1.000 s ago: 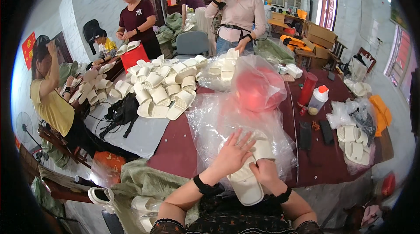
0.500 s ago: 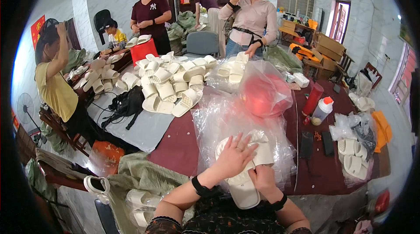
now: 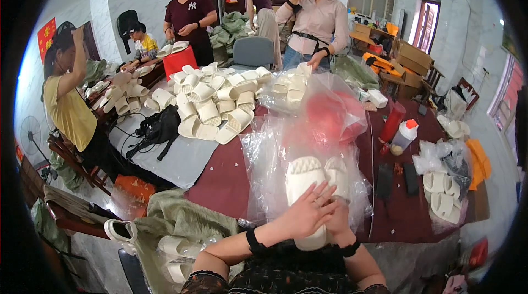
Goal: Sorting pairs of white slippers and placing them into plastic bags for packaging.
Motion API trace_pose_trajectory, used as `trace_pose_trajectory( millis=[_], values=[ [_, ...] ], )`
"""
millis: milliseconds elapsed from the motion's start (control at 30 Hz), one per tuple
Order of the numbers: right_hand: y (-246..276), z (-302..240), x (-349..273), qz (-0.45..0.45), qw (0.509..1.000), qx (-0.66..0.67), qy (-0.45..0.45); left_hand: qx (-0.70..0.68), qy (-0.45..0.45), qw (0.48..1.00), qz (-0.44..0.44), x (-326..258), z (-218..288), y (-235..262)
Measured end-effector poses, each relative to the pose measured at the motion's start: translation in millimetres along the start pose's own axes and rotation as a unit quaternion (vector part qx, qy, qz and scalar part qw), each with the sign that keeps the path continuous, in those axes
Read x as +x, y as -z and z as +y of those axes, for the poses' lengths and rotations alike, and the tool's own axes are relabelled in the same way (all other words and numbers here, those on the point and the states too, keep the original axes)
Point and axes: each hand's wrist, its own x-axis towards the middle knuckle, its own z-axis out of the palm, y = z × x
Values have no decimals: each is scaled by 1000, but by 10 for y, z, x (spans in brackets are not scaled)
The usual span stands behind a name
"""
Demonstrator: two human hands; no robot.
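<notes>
In front of me is a pair of cream slippers, side by side over clear plastic bags (image 3: 261,167) on the dark red table. The left slipper (image 3: 303,176) extends toward my lap, its heel end past the table's near edge. The right slipper (image 3: 336,172) rises just beyond my right hand (image 3: 340,221), which grips it low; that hand's fingers are partly covered. My left hand (image 3: 308,209) lies across the left slipper with its fingers stretched out, their tips overlapping my right hand.
Beyond the bags sits a red object (image 3: 330,115) under plastic. A slipper heap (image 3: 212,101) and a black bag (image 3: 157,129) are to the left. On the right stand a red cylinder (image 3: 392,121), a bottle (image 3: 404,137) and bagged slippers (image 3: 443,195). Several people are around the tables.
The slippers have turned and shifted, so both now show side by side. My left hand has moved slightly right and down, over my right hand, which has moved up a little.
</notes>
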Motion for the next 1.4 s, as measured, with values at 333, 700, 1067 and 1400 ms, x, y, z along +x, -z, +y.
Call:
trace_pose_trajectory(
  millis=[333,700,1067,1400],
  values=[
    [-161,47,111,31,996,43,71,-83,-25,996,10,-109,156,297],
    [-193,-476,186,37,987,140,-62,-888,39,435,141,-595,-748,9],
    [-218,-194,573,148,983,15,-111,-819,249,512,-73,-825,-168,-348],
    [-357,-68,595,-5,999,27,-31,-638,473,604,68,-599,-188,-255]
  ],
)
